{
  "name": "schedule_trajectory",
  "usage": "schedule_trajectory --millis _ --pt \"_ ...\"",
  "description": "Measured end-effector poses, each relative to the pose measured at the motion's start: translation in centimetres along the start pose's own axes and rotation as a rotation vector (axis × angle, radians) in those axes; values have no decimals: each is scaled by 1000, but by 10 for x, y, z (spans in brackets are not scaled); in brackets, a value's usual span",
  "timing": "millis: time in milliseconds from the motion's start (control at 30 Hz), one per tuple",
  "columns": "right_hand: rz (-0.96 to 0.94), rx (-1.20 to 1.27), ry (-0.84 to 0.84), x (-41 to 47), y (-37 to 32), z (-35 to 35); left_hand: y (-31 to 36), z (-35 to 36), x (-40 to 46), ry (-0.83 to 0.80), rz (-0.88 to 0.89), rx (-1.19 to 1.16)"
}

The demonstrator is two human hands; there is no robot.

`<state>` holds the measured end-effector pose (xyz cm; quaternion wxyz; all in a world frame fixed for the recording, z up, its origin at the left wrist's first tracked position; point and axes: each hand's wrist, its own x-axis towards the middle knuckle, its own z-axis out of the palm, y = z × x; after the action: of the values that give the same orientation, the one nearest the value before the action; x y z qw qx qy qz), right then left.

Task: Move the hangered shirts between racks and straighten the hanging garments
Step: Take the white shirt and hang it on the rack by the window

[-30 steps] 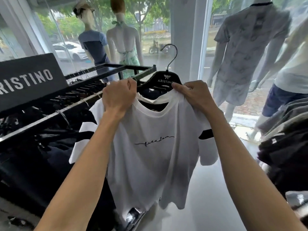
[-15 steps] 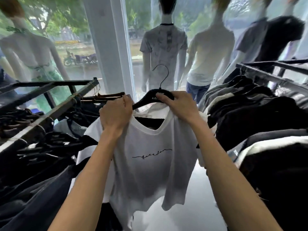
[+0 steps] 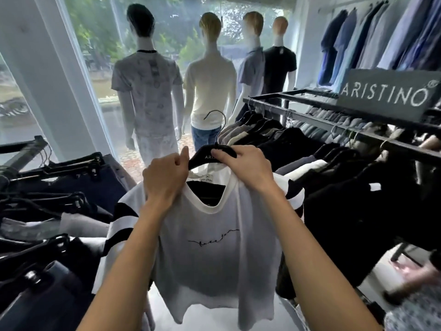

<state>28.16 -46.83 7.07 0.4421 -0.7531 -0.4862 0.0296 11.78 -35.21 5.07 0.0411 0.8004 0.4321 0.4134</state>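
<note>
both hands are gripping: the left hand (image 3: 164,177) is pinching the shoulder of the white t-shirt with black sleeve bands (image 3: 214,254), and the right hand (image 3: 248,168) is clasping its black plastic hanger (image 3: 202,156). it is hanging mid-air between racks, so i'd be keeping the wire hook (image 3: 216,118) upright and aiming for a gap on the black metal rack on the right (image 3: 310,111).

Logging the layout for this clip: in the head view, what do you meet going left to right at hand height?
Dark garments on the left rack → left hand gripping the white shirt → black hanger → right hand gripping the hanger → dark shirts on the right rack.
</note>
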Motion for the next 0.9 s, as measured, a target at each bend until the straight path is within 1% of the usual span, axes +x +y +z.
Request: schedule_trajectory --millis 67,133,233,333,433,533,667,733,833,900 --pt "47 21 10 -8 10 -19 19 4 -2 -24 27 -6" --pt "86 117 -17 -17 22 -37 39 7 -5 -38 64 -5" --pt "88 274 -44 -42 42 -63 72 11 -18 -59 103 -13" --pt "120 364 -33 -74 58 -94 109 12 -39 -56 137 24" --pt "155 429 -5 -105 73 -122 144 9 -62 -89 137 46" --pt "165 426 21 -132 82 -147 168 5 -89 -107 118 -2" --pt "207 344 46 -169 86 -182 200 -2 -123 -133 113 -67" --pt "238 310 48 -188 90 -200 217 -3 -138 -139 140 -89" --pt "272 288 99 -212 103 -226 243 3 -156 -161 171 -153" --pt "307 239 136 -228 113 -241 262 10 -167 -148 237 -204"
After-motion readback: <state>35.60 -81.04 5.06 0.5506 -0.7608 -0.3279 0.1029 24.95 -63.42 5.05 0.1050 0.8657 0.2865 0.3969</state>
